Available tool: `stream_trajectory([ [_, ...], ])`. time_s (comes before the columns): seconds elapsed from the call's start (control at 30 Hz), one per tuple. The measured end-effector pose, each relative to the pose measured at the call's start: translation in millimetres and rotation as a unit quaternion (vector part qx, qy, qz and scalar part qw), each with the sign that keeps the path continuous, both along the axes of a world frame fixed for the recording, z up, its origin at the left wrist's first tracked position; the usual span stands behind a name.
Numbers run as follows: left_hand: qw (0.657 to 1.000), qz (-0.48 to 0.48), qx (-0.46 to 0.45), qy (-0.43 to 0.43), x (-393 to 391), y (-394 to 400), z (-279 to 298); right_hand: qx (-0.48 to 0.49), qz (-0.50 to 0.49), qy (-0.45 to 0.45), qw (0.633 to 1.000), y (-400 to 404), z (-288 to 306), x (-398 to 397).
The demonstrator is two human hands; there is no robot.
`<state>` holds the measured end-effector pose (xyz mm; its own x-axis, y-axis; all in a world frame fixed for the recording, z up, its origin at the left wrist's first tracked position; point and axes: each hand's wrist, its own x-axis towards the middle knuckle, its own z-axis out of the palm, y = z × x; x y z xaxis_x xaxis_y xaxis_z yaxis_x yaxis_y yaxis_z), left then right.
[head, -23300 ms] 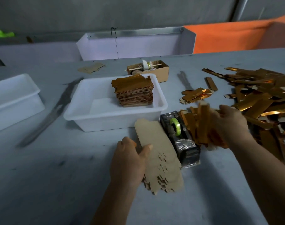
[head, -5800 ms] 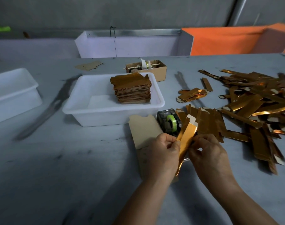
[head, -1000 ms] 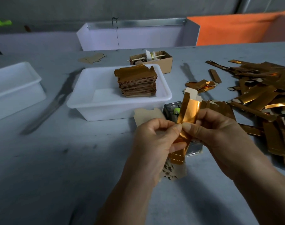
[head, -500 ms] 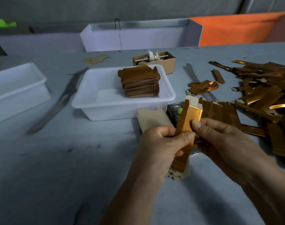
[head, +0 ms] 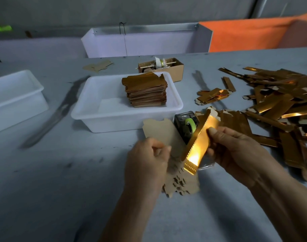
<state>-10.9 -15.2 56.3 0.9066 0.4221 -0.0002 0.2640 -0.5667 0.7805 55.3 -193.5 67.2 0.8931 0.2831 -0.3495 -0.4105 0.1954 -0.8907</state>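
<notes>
Gold-foil card blank [head: 199,142], long and narrow, is held just above the near middle of the grey worktop [head: 62,189], its far end raised over a tape dispenser.

A loose heap of similar gold blanks [head: 280,102] is spread across the right of the worktop. A white plastic tub [head: 114,124] stands at the far middle, and a neat stack of gold blanks [head: 147,91] is kept inside it. A fanned pile of plain brown card blanks [head: 159,131] lies under the hands. The dark tape dispenser with a green roll [head: 189,124] is set just right of that pile.

The blank is gripped by the right hand [head: 236,151] alone, with the thumb laid on its bright face and the fingers behind. The left hand [head: 145,159] is kept just beside the blank and apart from it. Its fingers are curled against the thumb, and whether anything is pinched there cannot be told.

Folding along the long crease is judged to be the step in hand. The crease is best pressed along its whole length, with the edges kept aligned and the foil left unkinked.

The mirror-like foil is lit by a strong glare towards its near end, where a row of small slots is seen. One side panel is folded up along the left edge, and a plain brown tab shows at the far end.
</notes>
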Motion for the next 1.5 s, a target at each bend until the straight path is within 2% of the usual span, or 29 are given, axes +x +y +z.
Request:
stream_trajectory([
  [0.07, 0.986, 0.043, 0.163, 0.008, 0, 4, -11, 0.021, -0.038, -0.004, 0.999, -10, 5, 14],
  [0.1, 0.982, 0.054, 0.182, 0.016, 1, 7, -17, 0.034, -0.074, -0.011, 0.997, -16, 10, 22],
  [0.17, 0.99, 0.055, 0.121, 0.044, 5, 10, -27, 0.036, -0.164, -0.016, 0.986, -30, 15, 34],
  [0.2, 0.994, 0.045, 0.078, 0.058, 8, 10, -32, 0.001, -0.203, -0.028, 0.979, -37, 15, 38],
  [0.27, 0.996, 0.026, 0.026, 0.077, 13, 10, -41, -0.132, -0.235, -0.08, 0.96, -43, 10, 37],
  [0.33, 0.996, 0.027, -0.027, 0.08, 16, 13, -47, -0.21, -0.221, -0.128, 0.944, -36, 3, 27],
  [0.43, 0.982, 0.049, -0.162, 0.077, 21, 19, -52, -0.246, -0.203, -0.173, 0.932, -17, -8, 0],
  [0.6, 0.945, 0.065, -0.305, 0.094, 22, 24, -45, -0.357, -0.069, -0.344, 0.866, 11, -22, -42],
  [0.7, 0.926, 0.05, -0.354, 0.124, 22, 29, -35, -0.365, -0.043, -0.399, 0.84, 19, -27, -49],
  [0.77, 0.929, 0.037, -0.336, 0.151, 26, 30, -29, -0.37, -0.019, -0.413, 0.832, 23, -31, -52],
  [0.87, 0.936, 0.013, -0.299, 0.184, 35, 31, -21, -0.379, 0.019, -0.402, 0.833, 28, -37, -55],
  [0.97, 0.909, -0.023, -0.355, 0.217, 37, 39, -17, -0.37, 0.013, -0.407, 0.835, 26, -38, -55],
  [1.07, 0.89, -0.003, -0.41, 0.201, 37, 45, -18, -0.359, 0.006, -0.413, 0.837, 25, -37, -54],
  [1.23, 0.933, 0.098, -0.324, 0.12, 47, 32, -31, -0.366, 0.027, -0.412, 0.834, 27, -37, -53],
  [1.4, 0.935, 0.101, -0.321, 0.107, 47, 41, -35, -0.367, 0.021, -0.376, 0.851, 23, -34, -52],
  [1.5, 0.954, 0.085, -0.274, 0.086, 37, 48, -28, -0.366, 0.019, -0.339, 0.867, 19, -32, -51],
])
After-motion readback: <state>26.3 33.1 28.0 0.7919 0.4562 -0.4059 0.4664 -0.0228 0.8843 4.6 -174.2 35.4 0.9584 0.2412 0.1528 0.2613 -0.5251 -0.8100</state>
